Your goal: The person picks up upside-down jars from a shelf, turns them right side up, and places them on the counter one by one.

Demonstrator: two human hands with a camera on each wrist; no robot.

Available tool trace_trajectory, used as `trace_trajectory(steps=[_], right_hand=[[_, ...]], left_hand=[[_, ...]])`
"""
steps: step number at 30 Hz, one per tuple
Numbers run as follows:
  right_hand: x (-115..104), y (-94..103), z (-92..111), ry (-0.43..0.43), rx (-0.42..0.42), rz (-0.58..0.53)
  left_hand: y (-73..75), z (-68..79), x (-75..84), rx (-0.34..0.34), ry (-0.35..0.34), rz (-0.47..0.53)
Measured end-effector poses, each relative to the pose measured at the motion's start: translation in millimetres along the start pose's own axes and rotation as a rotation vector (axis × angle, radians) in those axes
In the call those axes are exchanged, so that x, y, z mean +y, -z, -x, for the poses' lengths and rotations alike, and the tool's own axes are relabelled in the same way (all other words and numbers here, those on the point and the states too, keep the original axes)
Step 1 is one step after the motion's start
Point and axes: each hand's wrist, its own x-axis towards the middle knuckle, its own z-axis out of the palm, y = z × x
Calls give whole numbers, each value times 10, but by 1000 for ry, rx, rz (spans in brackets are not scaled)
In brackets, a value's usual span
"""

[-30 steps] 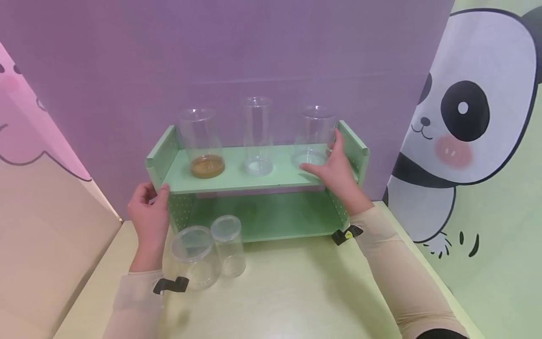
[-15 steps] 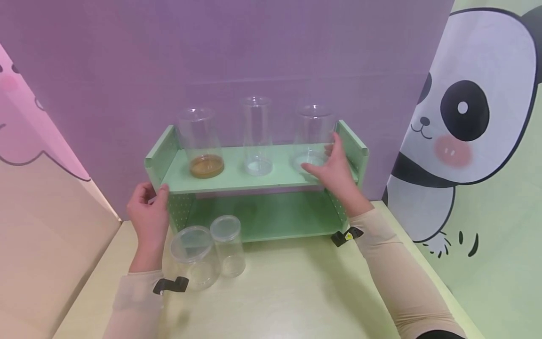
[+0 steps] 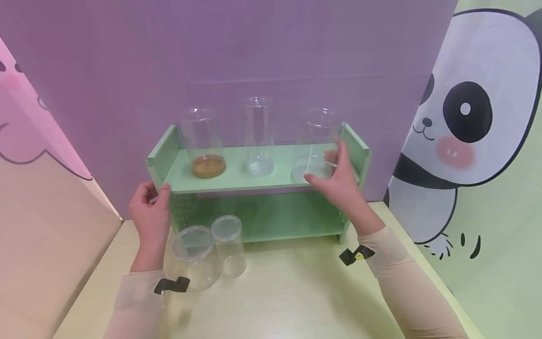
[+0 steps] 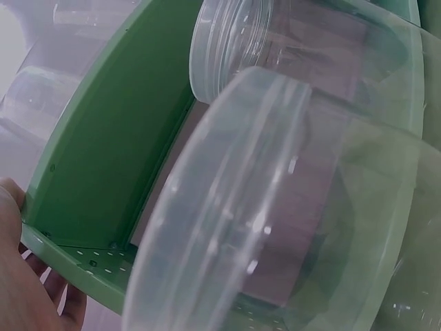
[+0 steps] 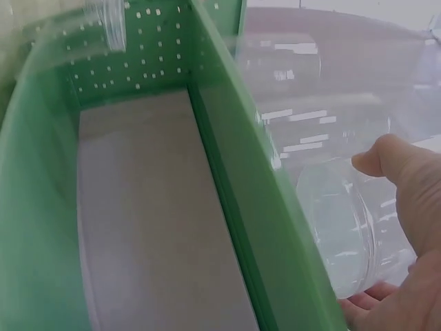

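Observation:
My right hand (image 3: 340,181) grips a wide clear jar (image 3: 315,141) near its base, at the right end of the green two-tier shelf (image 3: 235,182). Thumb and fingers lie on either side of this jar, as the right wrist view confirms; it tilts slightly to the right. My left hand (image 3: 150,209) holds the shelf's left front corner, thumb in front and fingers curled behind the side panel. Along the top tier stand a tall narrow clear jar (image 3: 259,127) in the middle and a wide clear jar with a brown bottom (image 3: 207,166) on the left.
On the pale table (image 3: 288,292), a wide lidded clear jar (image 3: 195,256) and a narrow lidded clear jar (image 3: 228,245) stand before the shelf's left half. A purple wall (image 3: 271,47) rises behind; a panda-printed panel (image 3: 487,155) is at the right.
My right hand and the wide jar have shifted slightly toward me and to the right, and the jar's top leans right. The left hand stays at the shelf corner.

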Motion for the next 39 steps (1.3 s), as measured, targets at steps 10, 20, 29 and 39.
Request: trace_trajectory(steps=[10, 20, 29, 39], right_hand=[[-41, -38, 443, 75, -115, -48], [56, -159, 850, 151, -254, -102], [247, -354, 1167, 127, -374, -141], [302, -540, 1344, 94, -431, -165]], left_hand=[[98, 130, -26, -56, -69, -114], [-23, 520, 507, 243, -470, 242], [-210, 710, 591, -344, -506, 314], [-386, 927, 761, -812, -314, 230]])
